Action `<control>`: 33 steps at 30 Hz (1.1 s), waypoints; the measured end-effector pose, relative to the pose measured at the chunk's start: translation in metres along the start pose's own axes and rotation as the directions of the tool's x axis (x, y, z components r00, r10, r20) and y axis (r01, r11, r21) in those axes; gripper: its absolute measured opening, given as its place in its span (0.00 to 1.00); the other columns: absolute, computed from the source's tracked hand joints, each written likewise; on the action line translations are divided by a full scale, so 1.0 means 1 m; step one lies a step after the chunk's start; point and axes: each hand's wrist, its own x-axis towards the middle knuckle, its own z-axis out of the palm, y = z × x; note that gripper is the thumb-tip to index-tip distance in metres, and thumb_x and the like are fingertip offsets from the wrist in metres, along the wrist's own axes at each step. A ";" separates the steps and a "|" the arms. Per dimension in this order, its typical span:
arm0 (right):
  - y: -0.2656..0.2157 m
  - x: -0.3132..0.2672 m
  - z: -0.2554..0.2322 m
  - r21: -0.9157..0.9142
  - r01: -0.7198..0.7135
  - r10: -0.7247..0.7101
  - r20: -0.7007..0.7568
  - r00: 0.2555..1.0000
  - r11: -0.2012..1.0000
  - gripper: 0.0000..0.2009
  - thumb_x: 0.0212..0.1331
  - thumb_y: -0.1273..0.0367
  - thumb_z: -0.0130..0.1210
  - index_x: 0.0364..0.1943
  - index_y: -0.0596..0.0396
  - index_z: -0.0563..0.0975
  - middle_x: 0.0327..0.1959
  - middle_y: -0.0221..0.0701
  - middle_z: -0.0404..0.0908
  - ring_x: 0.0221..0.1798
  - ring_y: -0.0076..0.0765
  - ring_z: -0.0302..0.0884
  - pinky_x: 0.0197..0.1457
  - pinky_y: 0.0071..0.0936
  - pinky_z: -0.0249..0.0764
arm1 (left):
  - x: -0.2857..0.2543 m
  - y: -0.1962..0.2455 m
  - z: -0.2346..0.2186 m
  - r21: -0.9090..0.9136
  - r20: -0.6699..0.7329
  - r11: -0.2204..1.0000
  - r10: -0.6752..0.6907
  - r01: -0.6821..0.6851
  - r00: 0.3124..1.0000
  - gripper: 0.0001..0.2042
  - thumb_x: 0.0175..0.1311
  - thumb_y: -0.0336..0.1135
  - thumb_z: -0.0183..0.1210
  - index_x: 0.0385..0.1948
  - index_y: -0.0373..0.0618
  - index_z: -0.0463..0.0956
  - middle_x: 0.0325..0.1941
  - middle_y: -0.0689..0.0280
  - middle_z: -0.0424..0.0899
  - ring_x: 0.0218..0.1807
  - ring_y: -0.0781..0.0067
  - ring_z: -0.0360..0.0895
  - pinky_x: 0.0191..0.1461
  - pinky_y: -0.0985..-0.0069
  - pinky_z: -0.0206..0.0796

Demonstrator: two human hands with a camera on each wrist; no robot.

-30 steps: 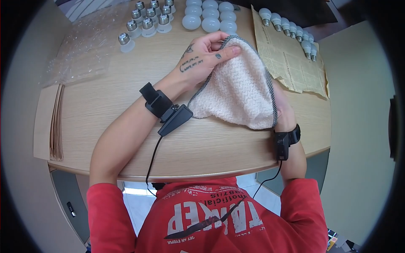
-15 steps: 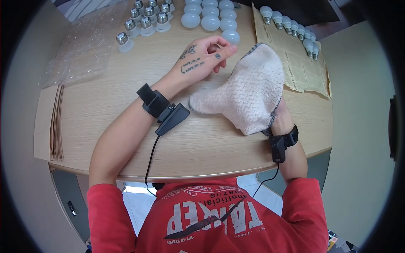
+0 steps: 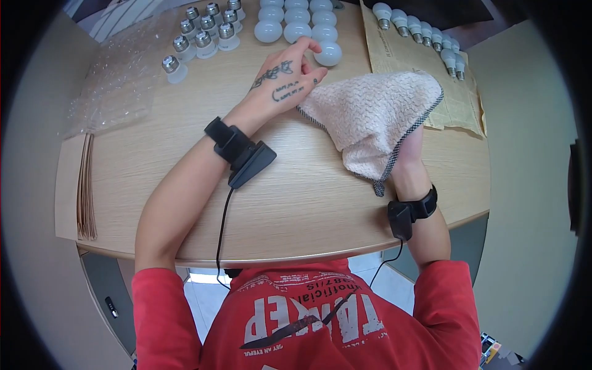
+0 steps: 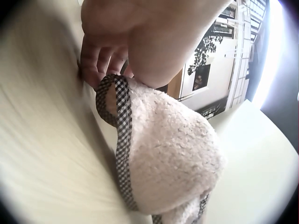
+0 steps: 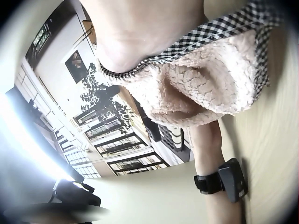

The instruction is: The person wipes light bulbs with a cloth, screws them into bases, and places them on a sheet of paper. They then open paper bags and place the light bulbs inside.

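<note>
A pale pink fluffy cloth [image 3: 376, 114] with a black-and-white checked edge is draped over my right hand [image 3: 410, 151]. Only the base of that hand shows, and its fingers are hidden beneath the cloth. My left hand [image 3: 280, 77] reaches forward on the cloth's left side, thumb and index finger apart. Its index fingertip is right at the nearest white round light bulb [image 3: 327, 54]. In the left wrist view the cloth [image 4: 168, 144] hangs in front of the left hand's fingers [image 4: 103, 60]. The right wrist view shows the cloth [image 5: 205, 84] bunched in folds.
Rows of round bulbs [image 3: 269, 31] stand at the back. Several bulbs with metal screw bases up [image 3: 203, 42] stand to their left. Smaller bulbs [image 3: 414, 26] lie on brown printed paper [image 3: 459, 108] at right. Bubble wrap [image 3: 117, 86] and folded paper bags [image 3: 77, 185] are at left.
My left hand has let go of the cloth's upper edge and moved forward to the nearest round bulb. The cloth has turned and spread over my right hand.
</note>
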 end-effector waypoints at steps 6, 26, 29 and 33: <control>-0.001 -0.004 0.011 -0.184 0.115 -0.153 -0.210 0.966 0.976 0.34 0.72 0.43 0.34 0.65 0.59 0.65 0.62 0.43 0.72 0.63 0.48 0.72 0.68 0.45 0.68 | 0.018 0.000 0.015 0.171 -0.072 0.976 0.145 -0.131 0.987 0.20 0.63 0.39 0.62 0.56 0.49 0.72 0.30 0.61 0.82 0.35 0.63 0.82 0.42 0.69 0.71; 0.000 0.002 0.007 -0.260 0.186 -0.245 -0.219 0.945 0.948 0.28 0.74 0.49 0.31 0.61 0.58 0.69 0.59 0.42 0.76 0.60 0.45 0.75 0.65 0.42 0.73 | -0.013 0.013 -0.007 0.396 0.011 0.910 0.130 -0.124 0.991 0.19 0.60 0.41 0.65 0.52 0.55 0.72 0.45 0.57 0.80 0.48 0.51 0.80 0.51 0.59 0.72; 0.002 0.005 0.002 -0.292 0.216 -0.283 -0.211 0.936 0.932 0.27 0.75 0.51 0.32 0.60 0.58 0.70 0.57 0.41 0.77 0.59 0.44 0.76 0.64 0.42 0.73 | -0.015 0.009 -0.011 0.377 0.025 0.913 0.158 -0.156 0.987 0.20 0.58 0.40 0.66 0.52 0.52 0.72 0.42 0.57 0.81 0.46 0.52 0.80 0.49 0.59 0.72; 0.003 0.006 0.000 -0.332 0.241 -0.318 -0.201 0.927 0.912 0.25 0.75 0.53 0.33 0.60 0.59 0.70 0.57 0.40 0.78 0.58 0.42 0.77 0.64 0.40 0.73 | -0.016 0.017 -0.017 0.292 0.016 0.940 0.181 -0.178 0.983 0.21 0.58 0.38 0.65 0.53 0.49 0.73 0.42 0.50 0.80 0.44 0.45 0.80 0.48 0.58 0.73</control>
